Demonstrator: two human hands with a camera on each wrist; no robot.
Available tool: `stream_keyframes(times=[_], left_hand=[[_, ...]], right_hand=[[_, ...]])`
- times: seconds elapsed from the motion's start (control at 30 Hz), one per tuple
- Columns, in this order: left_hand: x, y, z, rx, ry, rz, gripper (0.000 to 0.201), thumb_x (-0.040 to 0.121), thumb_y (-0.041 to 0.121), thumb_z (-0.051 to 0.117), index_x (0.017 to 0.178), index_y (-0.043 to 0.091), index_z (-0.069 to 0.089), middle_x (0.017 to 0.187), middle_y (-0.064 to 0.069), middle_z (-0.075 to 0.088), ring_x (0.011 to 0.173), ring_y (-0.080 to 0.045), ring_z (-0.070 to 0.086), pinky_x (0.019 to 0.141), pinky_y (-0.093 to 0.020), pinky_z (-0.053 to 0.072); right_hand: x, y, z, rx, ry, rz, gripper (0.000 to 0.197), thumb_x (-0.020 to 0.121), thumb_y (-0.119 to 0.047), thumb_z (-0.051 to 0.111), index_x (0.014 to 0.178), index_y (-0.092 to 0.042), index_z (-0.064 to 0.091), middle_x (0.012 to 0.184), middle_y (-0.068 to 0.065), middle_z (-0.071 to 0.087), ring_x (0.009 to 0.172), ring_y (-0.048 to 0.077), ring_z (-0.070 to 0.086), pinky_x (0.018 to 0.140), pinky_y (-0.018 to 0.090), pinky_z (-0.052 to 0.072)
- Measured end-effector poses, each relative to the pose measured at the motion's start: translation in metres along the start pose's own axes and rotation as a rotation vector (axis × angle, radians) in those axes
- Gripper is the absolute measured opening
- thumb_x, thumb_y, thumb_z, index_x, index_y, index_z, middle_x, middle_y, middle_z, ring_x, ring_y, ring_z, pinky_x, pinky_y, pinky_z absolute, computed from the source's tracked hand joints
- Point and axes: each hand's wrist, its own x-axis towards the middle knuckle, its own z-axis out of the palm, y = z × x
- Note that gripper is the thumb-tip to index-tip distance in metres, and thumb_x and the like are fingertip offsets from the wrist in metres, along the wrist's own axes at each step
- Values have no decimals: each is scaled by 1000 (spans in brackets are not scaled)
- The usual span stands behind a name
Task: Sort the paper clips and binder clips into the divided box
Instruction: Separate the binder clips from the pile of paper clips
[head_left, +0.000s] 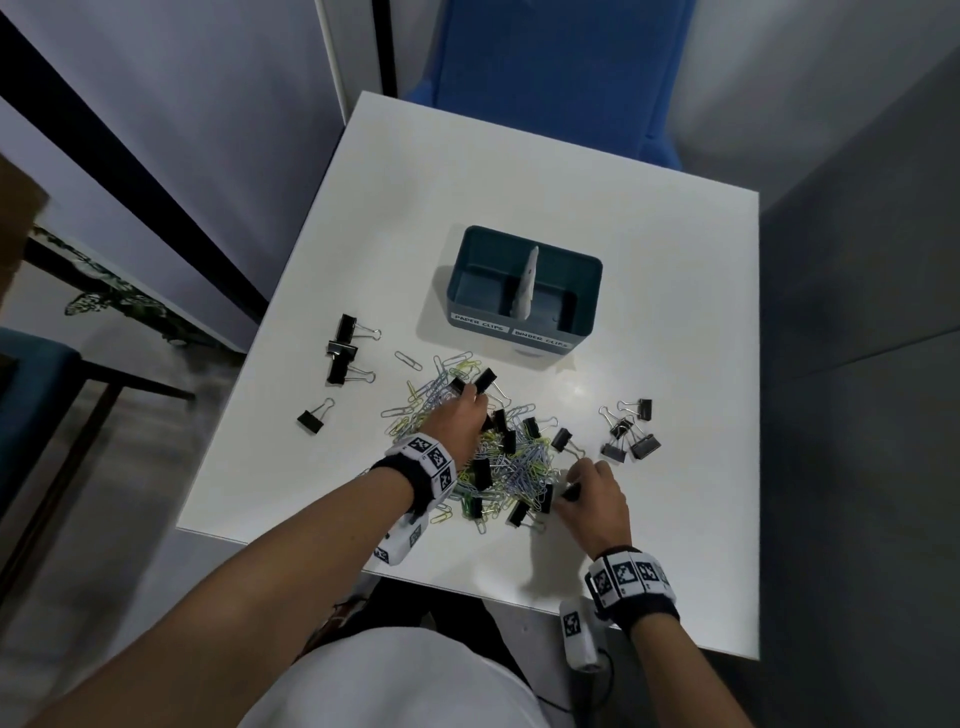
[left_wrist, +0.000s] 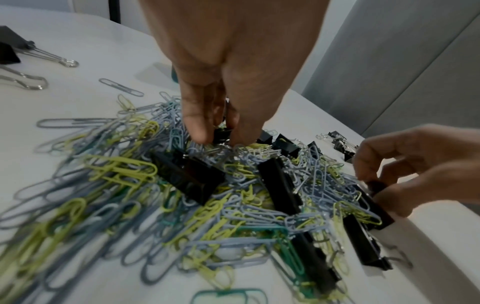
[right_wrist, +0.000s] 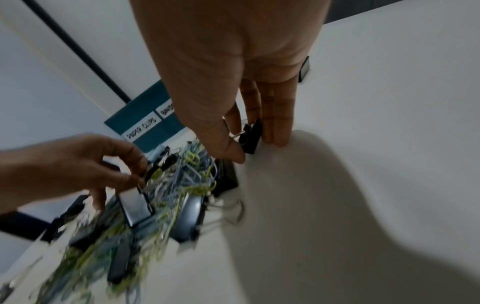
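A teal divided box (head_left: 524, 319) with a white divider carries the labels "PAPER CLIPS" on the left and "BINDER CLIPS" on the right. In front of it lies a mixed pile (head_left: 511, 460) of blue, yellow and green paper clips and black binder clips. My left hand (left_wrist: 221, 136) reaches down into the pile's far side and pinches a small black binder clip (left_wrist: 222, 132) between thumb and fingers. At the pile's right edge my right hand (right_wrist: 255, 148) pinches another small black binder clip (right_wrist: 250, 135) just above the table.
Three loose binder clips (head_left: 343, 353) lie left of the pile, with one more (head_left: 311, 415) nearer me. A small cluster of binder clips (head_left: 628, 431) sits to the right. A blue chair (head_left: 561, 67) stands beyond the white table (head_left: 675, 291).
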Motion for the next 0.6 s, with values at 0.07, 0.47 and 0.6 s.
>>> stream_keyframes(times=[0.07, 0.47, 0.6], left_hand=[[0, -3, 1, -20, 0, 14, 34, 81, 0, 61, 113, 2, 51, 129, -16, 42, 63, -16, 43, 56, -24, 39], [-20, -26, -9, -604, 110, -134, 24, 77, 14, 70, 92, 14, 52, 88, -3, 58, 77, -23, 58, 65, -38, 52], [-30, -43, -24, -776, 119, -160, 27, 81, 6, 70, 104, 12, 58, 93, -3, 64, 67, -12, 59, 55, -22, 52]], right_hand=[[1, 3, -8, 23, 40, 22, 24, 80, -23, 71, 96, -15, 55, 97, -2, 47, 76, 20, 51, 63, 28, 37], [19, 55, -37, 15, 282, 232, 24, 81, -28, 70, 97, -12, 62, 101, 16, 55, 98, 38, 52, 73, 40, 45], [21, 36, -31, -17, 323, 68, 26, 76, -21, 74, 97, -9, 63, 102, 17, 56, 94, 36, 51, 77, 42, 47]])
